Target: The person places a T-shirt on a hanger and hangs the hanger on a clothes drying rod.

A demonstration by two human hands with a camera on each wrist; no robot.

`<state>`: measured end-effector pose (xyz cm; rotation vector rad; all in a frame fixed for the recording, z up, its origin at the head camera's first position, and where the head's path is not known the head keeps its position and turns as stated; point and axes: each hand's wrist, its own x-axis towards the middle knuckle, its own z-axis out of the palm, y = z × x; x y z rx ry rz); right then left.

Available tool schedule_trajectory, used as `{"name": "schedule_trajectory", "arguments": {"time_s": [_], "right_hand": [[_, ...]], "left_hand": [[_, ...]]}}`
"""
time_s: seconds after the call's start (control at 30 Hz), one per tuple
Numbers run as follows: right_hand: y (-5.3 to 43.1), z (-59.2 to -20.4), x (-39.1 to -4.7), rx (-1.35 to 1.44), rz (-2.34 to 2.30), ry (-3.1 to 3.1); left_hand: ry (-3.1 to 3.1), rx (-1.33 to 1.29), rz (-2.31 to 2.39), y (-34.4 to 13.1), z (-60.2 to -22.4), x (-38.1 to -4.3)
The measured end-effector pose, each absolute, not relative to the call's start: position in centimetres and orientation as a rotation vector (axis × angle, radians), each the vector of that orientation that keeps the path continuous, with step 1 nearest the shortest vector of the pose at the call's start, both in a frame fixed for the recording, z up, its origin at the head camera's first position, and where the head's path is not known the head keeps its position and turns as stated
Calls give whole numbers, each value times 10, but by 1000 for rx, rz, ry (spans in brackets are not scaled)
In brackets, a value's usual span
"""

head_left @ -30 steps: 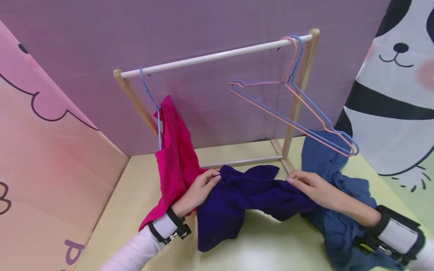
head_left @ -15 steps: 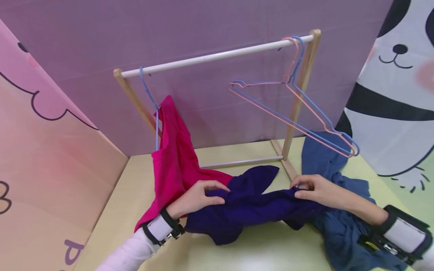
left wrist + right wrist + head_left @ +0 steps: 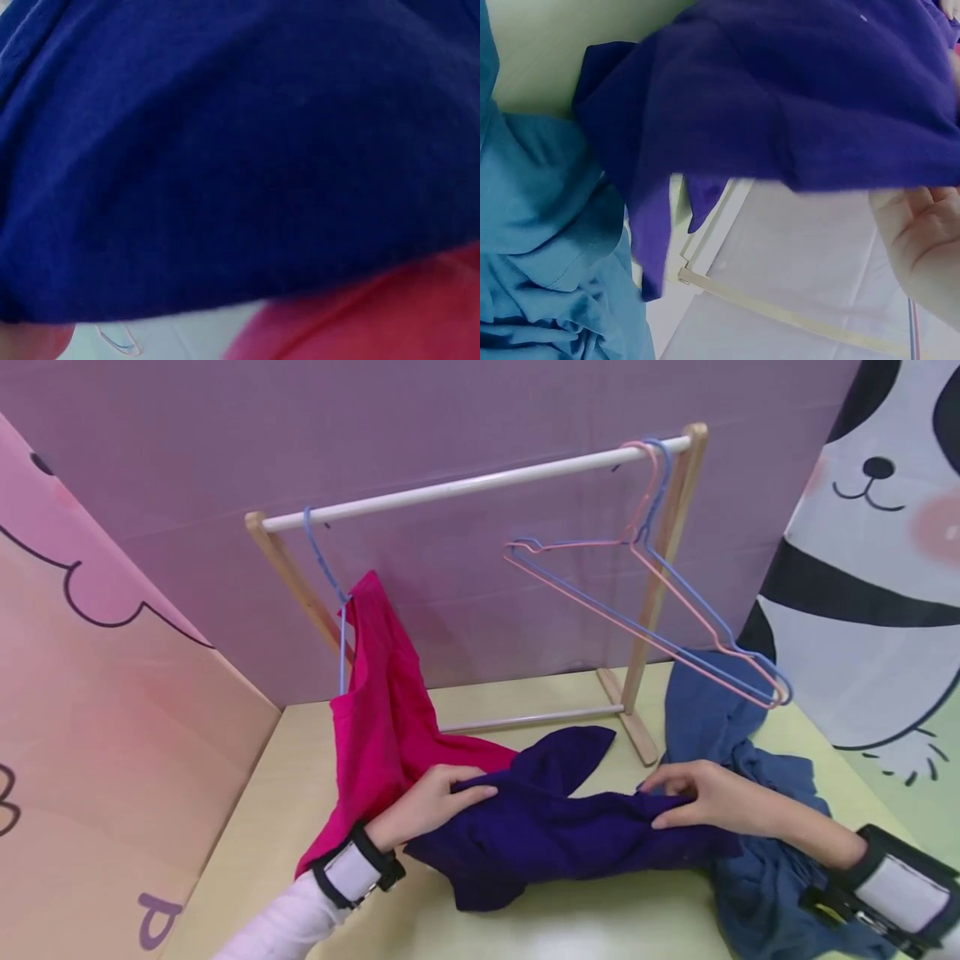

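Note:
A crumpled dark navy garment (image 3: 555,835) stretches between the two hands in the head view, low over the pale table (image 3: 585,927). My left hand (image 3: 427,802) pinches its upper edge on the left, thumb in front. At the other end, my right hand (image 3: 720,797) grips the edge between thumb and curled fingers. A pointed flap (image 3: 573,756) of the garment lies behind the main fold. Navy fabric (image 3: 240,165) fills most of the left wrist view, hiding nearly all of that hand. The right wrist view shows the garment (image 3: 780,105) hanging from the right hand (image 3: 930,255).
A small clothes rack (image 3: 480,485) stands at the back. On its left end, a pink garment (image 3: 382,710) hangs from a blue hanger (image 3: 322,560), spilling onto the table. Pink and blue hangers (image 3: 577,589) hang bare at the right. A blue-grey garment (image 3: 750,860) lies heaped at right.
The left hand has moved slightly left and down, and the right hand slightly right and down. The navy garment is now more drawn out sideways, its left hanging part lying lower and flatter.

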<state>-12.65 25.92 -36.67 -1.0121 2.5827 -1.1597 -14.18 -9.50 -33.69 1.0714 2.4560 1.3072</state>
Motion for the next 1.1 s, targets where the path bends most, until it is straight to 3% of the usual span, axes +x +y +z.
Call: {"name": "schedule_trajectory", "arguments": {"time_s": [0.17, 0.33, 0.6, 0.8, 1.1], "right_hand": [[259, -363, -125, -971, -1061, 2662], [256, -347, -124, -956, -987, 2809], [259, -287, -137, -1294, -705, 3510], [267, -263, -150, -961, -553, 3775], [272, -270, -171, -579, -459, 3772]], "left_hand": [[2528, 1141, 1348, -93, -332, -137], [2599, 1173, 1422, -94, -351, -148], [2650, 1243, 1481, -97, -364, -156], [2694, 1290, 1477, -97, -364, -155], [2692, 1354, 1494, -98, -365, -155]]}}
